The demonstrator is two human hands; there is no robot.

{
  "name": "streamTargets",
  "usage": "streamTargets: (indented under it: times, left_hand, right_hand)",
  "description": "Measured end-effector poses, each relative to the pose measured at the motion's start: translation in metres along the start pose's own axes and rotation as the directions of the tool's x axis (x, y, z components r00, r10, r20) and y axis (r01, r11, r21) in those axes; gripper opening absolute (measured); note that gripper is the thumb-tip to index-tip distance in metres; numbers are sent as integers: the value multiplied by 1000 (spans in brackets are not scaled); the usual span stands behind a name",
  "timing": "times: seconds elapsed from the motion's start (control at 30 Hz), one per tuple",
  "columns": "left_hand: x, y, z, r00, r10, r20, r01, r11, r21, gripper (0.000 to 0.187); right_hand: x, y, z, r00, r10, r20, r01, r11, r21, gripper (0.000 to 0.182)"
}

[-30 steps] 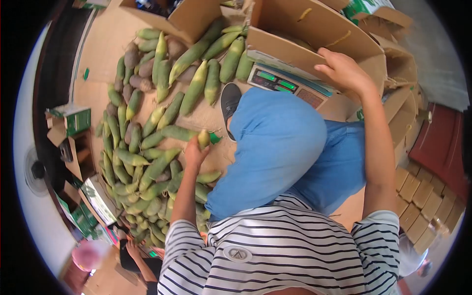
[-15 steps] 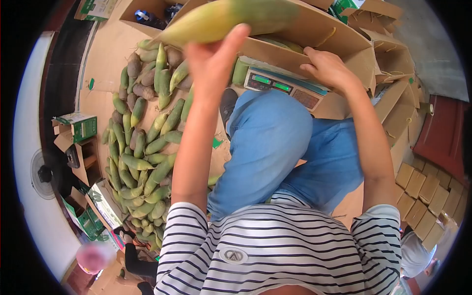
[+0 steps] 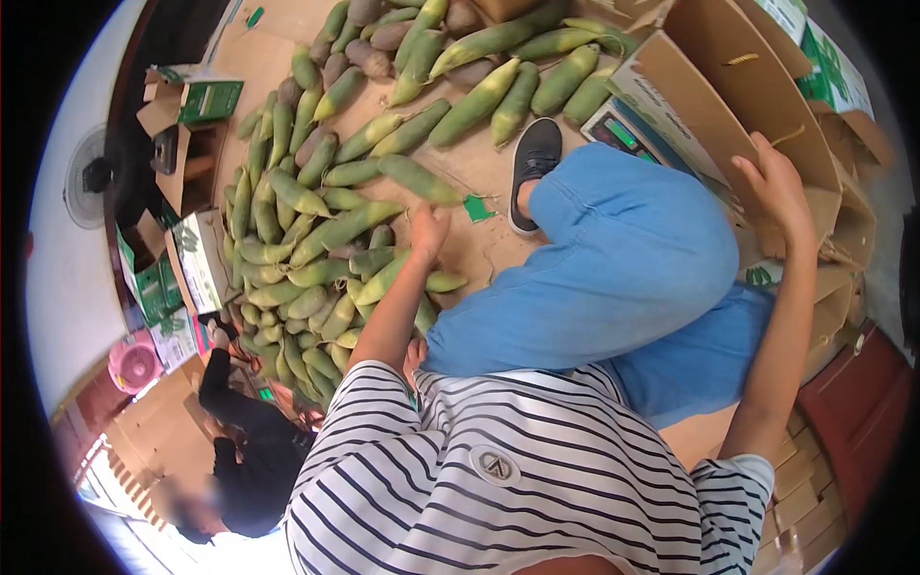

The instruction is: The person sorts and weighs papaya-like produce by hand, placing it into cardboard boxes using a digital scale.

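Observation:
My left hand (image 3: 428, 230) is low over the heap of green radishes (image 3: 326, 240), its fingers curled. Just beyond it lies a single green radish (image 3: 417, 179), close to the thumb. I cannot tell what, if anything, the curled fingers hold. To the right, my right hand (image 3: 774, 182) rests at the rim of a long cardboard box (image 3: 700, 105), with thumb and forefinger apart. Against the box's near side is a scale (image 3: 623, 134) with a lit green display, partly covered by my knee.
Reddish-brown roots (image 3: 369, 57) lie among the radishes at the far side. A shoe (image 3: 535, 168) is planted by the heap. At lower left, a person in black (image 3: 254, 441) works beside a pink fan (image 3: 135, 361). Printed cartons (image 3: 206, 254) line the left edge; paper-wrapped blocks (image 3: 810, 479) are stacked lower right.
The large radish has left my left hand, which has come down from over the box to the heap. My right hand remains at the box. The view has turned leftward.

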State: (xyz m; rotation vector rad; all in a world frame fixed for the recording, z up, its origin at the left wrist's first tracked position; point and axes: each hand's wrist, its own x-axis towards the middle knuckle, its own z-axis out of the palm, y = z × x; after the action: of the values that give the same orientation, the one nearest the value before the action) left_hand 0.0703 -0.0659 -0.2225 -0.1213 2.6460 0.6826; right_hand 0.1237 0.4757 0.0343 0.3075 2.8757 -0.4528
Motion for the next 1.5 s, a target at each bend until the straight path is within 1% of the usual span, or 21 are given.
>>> streamTargets:
  times: [0.07,0.1,0.17,0.27,0.37,0.47,0.57,0.63,0.7,0.8,0.9,0.97,1.0,1.07,1.17,1.2,1.27,1.33,1.4,1.43,1.5]
  left_hand:
    - [-2,-32,0,977,-71,-200,78,996,30,45]
    - [0,-38,-2,971,-163,-177,158,987,-42,45]
    - [14,-44,-3,939,-328,-105,307,935,-177,46]
    - [53,-87,32,878,-477,50,465,821,-332,49]
    - [59,-11,14,799,-529,286,553,459,-695,54]
    - [76,-1,35,729,-647,225,577,402,-711,53]
    - [94,-13,56,726,-608,321,587,304,-750,42]
    - [92,4,37,719,-410,561,648,103,-755,36]
    - [73,37,20,708,-398,583,642,21,-766,39]
    - [41,76,-6,751,-266,604,640,71,-765,44]
    - [14,131,-37,894,-34,447,444,201,-873,41]
    - [1,192,-66,962,110,248,200,332,-922,34]
    - [-4,223,-80,960,248,127,18,400,-916,39]
    - [-20,302,-114,860,496,-115,-371,456,-809,47]
    - [-29,390,-136,520,788,-330,-837,394,-379,56]
    - [-29,411,-133,392,839,-378,-907,285,-309,56]
    - [-33,439,-122,273,895,-351,-955,209,-210,52]
    - [-44,443,-116,232,894,-382,-972,200,-121,49]
    - [-46,422,-112,288,890,-353,-955,241,-171,47]
    - [-46,404,-108,325,885,-334,-942,273,-193,46]
    - [-39,351,-91,509,848,-147,-843,456,-286,44]
  right_hand:
    - [-2,1,1,999,-26,-48,25,1000,-14,42]
    - [-1,-1,1,997,-35,-75,34,999,-21,43]
    - [1,-4,-3,999,45,-7,-45,999,26,45]
    - [3,-5,-5,994,103,42,-105,993,52,47]
    - [3,-2,-4,995,87,40,-90,994,62,46]
    - [4,-10,-8,995,86,49,-90,992,92,43]
    - [4,-7,-3,998,65,27,-67,994,85,38]
    - [2,-2,-4,998,60,19,-61,997,47,35]
    - [1,-11,-9,998,56,15,-57,998,25,33]
    - [-1,-13,-10,999,52,17,-52,998,34,35]
    - [-2,-19,-15,997,66,35,-67,997,23,31]
    - [-2,-18,-16,996,71,45,-72,997,22,30]
    - [-2,-16,-13,996,71,47,-72,997,25,30]
    - [0,-13,-13,997,57,42,-58,998,14,30]
    - [-2,-17,-12,997,67,35,-66,998,-18,29]
    - [-2,-18,-12,998,59,20,-59,998,-19,29]
    - [-4,-16,-9,999,47,-3,-47,999,-18,30]
    - [-5,-12,-6,998,27,-49,-30,999,-45,29]
    - [-7,-13,-6,997,-22,-79,20,999,-30,29]
    - [-5,-14,-9,999,10,-50,-11,1000,-29,28]
    - [-4,-10,-5,999,6,-39,-7,1000,-23,28]
